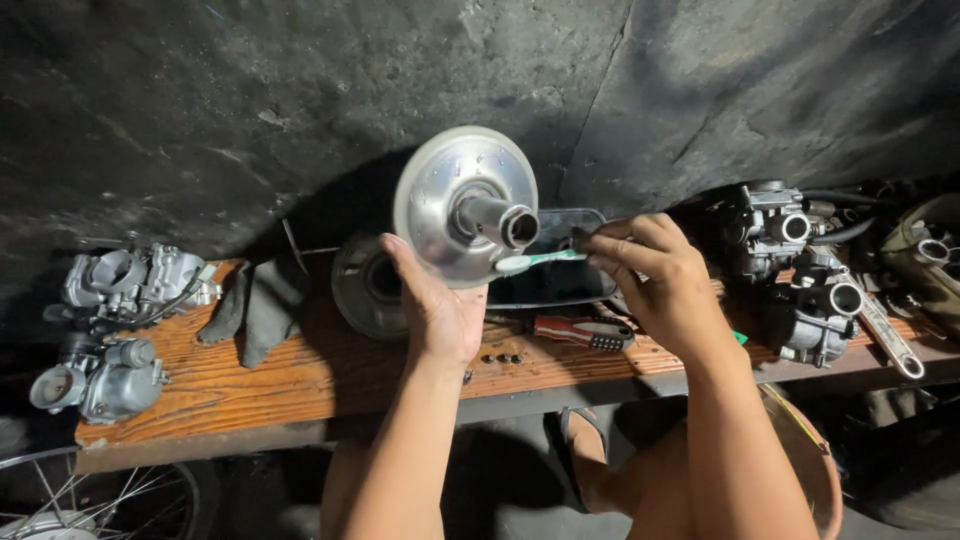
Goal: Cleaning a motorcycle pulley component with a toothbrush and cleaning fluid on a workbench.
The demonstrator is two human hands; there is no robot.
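Observation:
My left hand (437, 310) holds up a round silver pulley disc (440, 190) with a short hollow shaft (497, 219) sticking out of its middle. It grips the disc by the lower rim, above a wooden bench (290, 375). My right hand (652, 280) pinches a white and green toothbrush (535, 261). The brush head rests against the disc face just below the shaft. A second dark round part (368, 285) stands on the bench behind my left hand.
Two carburetors (120, 330) sit at the bench's left end beside a grey rag (255, 305). More engine parts (800, 270) and a wrench (890, 340) crowd the right end. A red-handled screwdriver (580, 332), small bolts (500, 357) and a dark tray (555, 270) lie mid-bench. A dark rough wall rises behind.

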